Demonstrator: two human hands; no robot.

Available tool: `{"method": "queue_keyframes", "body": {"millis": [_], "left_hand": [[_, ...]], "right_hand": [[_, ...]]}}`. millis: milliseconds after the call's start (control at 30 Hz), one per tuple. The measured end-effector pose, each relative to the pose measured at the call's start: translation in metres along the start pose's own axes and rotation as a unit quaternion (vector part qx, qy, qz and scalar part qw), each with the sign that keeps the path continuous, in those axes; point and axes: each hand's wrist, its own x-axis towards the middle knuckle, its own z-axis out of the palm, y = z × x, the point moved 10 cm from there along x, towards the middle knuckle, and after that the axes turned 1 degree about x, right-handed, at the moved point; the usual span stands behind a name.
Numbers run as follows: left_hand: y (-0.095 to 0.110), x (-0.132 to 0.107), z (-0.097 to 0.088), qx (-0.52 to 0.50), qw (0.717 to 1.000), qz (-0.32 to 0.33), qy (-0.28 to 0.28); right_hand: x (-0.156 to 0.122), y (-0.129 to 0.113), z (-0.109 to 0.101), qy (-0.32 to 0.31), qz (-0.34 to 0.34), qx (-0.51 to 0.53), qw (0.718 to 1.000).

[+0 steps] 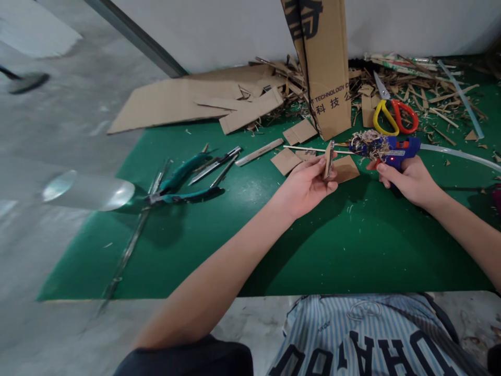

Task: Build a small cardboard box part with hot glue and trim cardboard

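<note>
My left hand (311, 187) pinches a small piece of cardboard (328, 161), held upright with its edge towards me. In my right hand (415, 180) is a blue hot glue gun (405, 148), its nozzle pointing left at the cardboard piece. Shreds of scrap cling to the gun's front, and a small red light glows on its side. A long translucent glue stick (462, 153) runs out of its back to the right. Flat cardboard squares (286, 161) and a thin pale stick (301, 149) lie around my left hand.
Scissors with yellow and red handles (395, 117) lie behind the gun. A tall cardboard strip (329, 78) stands at the back among cardboard scraps (425, 94). Green-handled pliers (183, 183), a utility knife (215, 165) and a clear tube (94, 194) are at left on the green tabletop (219, 235).
</note>
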Motion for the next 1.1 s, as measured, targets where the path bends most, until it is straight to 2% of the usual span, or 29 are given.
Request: {"method": "queue_keyframes", "body": {"millis": [133,633,1100], "left_hand": [[-0.0008,-0.0006,0.0005,0.001,1.000,-0.005,-0.001],[-0.0014,-0.0011,0.0014,0.001,1.000,-0.009,-0.007],[-0.0001,0.0008,-0.0006,0.003,1.000,-0.003,-0.001]], "right_hand": [[0.0004,0.0014,-0.0012,0.011,0.004,0.020,1.000],[0.0028,0.0033,-0.0020,0.019,0.008,-0.012,1.000],[0.0006,0.0013,0.0022,-0.007,0.005,-0.045,0.999]]}}
